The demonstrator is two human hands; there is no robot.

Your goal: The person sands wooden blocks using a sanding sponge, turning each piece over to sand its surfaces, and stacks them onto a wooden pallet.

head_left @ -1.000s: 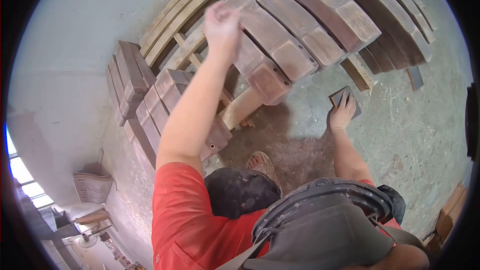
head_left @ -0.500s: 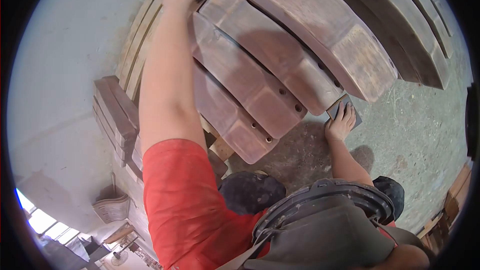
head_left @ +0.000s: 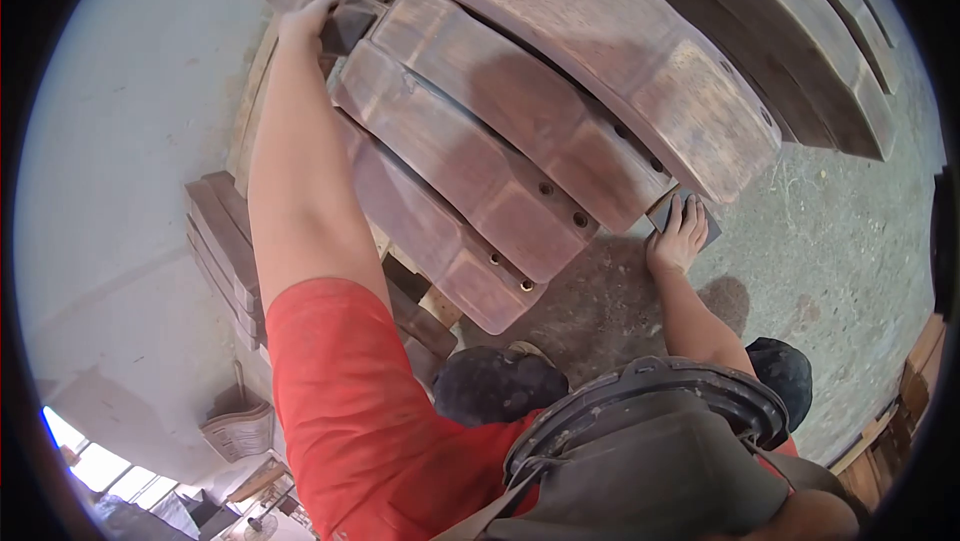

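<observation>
Right grip, dark flat block beneath, edges showing

the blocks are reddish-brown with paler patches, the pad dark grey, the sleeve plain red, the floor speckled grey-green.

The light is soft and fairly even. The window at lower left is burnt to white, with a blue fringe. Soft shadows lie on the blocks and floor. Edges bend strongly; corners are black.
</observation>
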